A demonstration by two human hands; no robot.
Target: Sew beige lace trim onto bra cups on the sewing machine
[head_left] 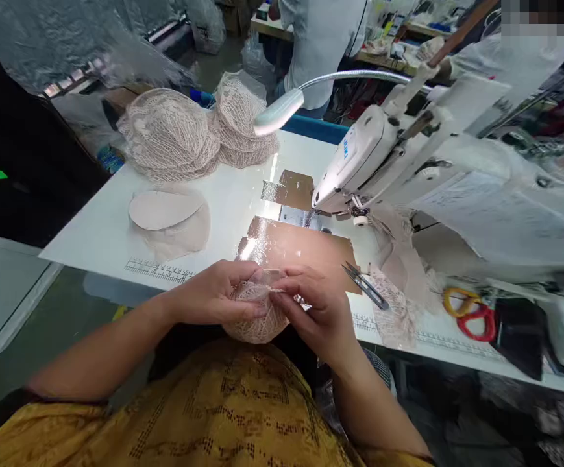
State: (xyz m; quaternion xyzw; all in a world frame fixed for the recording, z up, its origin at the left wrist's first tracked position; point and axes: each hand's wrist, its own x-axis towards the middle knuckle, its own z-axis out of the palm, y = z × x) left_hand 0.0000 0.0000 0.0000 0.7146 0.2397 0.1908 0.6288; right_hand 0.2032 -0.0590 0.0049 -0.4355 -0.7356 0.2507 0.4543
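A beige lace bra cup [257, 327] is held between my hands at the table's front edge, close to my body. My left hand [223, 295] grips its left side, thumb across the lace and fingers behind. With thumb and forefinger, my right hand [311, 301] pinches the upper right edge of the lace. Sheer fabric shows at the top of the cup between the hands. Just beyond them lies the brown-taped part of the sewing table [301, 243]. Thread snips [367, 285] rest to the right of my right hand.
A white sewing machine [369, 155] stands at the right, with a bendable lamp [279, 111] over the table. Stacked lace cups [169, 133] sit at the back left, near a smooth beige cup piece [167, 211]. Scissors with red and yellow handles [476, 321] lie far right. Other people work behind.
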